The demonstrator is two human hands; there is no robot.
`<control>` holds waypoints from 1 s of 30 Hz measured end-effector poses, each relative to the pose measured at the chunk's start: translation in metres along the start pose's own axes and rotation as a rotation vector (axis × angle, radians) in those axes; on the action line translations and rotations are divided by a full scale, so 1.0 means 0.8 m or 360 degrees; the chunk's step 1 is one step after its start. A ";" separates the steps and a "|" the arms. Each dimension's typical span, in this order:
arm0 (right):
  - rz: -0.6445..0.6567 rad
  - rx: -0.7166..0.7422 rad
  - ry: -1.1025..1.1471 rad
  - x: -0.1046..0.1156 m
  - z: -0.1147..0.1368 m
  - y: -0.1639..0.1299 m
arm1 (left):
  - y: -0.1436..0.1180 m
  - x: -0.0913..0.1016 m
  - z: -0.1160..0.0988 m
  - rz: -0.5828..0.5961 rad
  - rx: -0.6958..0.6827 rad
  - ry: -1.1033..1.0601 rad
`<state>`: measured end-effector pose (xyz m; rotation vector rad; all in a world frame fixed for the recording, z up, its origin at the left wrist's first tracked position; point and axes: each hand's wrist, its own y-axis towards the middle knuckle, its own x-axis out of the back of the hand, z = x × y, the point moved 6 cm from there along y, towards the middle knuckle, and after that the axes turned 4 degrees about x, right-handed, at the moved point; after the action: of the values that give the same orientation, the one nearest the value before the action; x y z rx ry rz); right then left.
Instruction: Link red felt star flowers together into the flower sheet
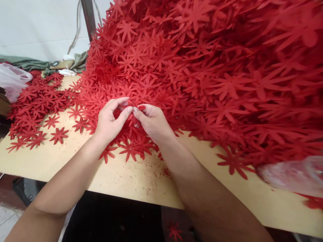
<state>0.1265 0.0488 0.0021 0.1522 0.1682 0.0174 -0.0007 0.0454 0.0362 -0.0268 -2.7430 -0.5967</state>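
Your left hand (109, 119) and right hand (151, 121) pinch one red flower cutout (131, 111) between meeting fingertips, heap's edge just beyond.

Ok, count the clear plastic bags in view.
2: one plastic bag at the table's far left edge, another plastic bag at the right, under the red flower pile. More may be buried.

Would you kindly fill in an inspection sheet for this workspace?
Surface: tan table, dusted with red specks.
Job's things: big heap of red cut-out flowers; smaller spread of flowers at left.
Clutter: clear plastic bags left and lower right; green cloth at back.
Hands: left hand and right hand pinch flowers at the heap's edge, fingertips meeting.
Cables: grey cord hangs by the wall.
Surroundings: white wall, metal post.
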 end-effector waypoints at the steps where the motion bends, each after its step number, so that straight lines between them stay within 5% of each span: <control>1: 0.0017 0.0017 -0.0030 -0.002 0.000 -0.001 | -0.001 -0.005 0.002 0.0042 0.0093 -0.0124; 6: 0.0020 0.0165 -0.0157 -0.002 0.008 -0.004 | -0.003 -0.016 0.019 0.0144 0.0516 -0.0627; 10: 0.0170 0.0133 -0.0052 -0.010 0.013 -0.007 | 0.000 -0.016 0.021 0.0168 0.0579 -0.0786; 14: 0.0342 0.0007 0.0049 -0.017 0.008 -0.007 | 0.009 0.004 0.034 -0.0123 0.0610 -0.0807; 18: 0.0150 0.0004 0.0034 -0.003 0.003 -0.001 | 0.016 0.021 0.047 -0.0352 0.0634 -0.0847; 30: -0.0033 0.0130 -0.0206 0.000 0.011 -0.005 | -0.001 -0.010 0.028 0.0034 0.0782 -0.0893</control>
<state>0.1280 0.0435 0.0105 0.2325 0.0413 -0.0200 -0.0002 0.0543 0.0139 -0.1222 -3.3466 0.1364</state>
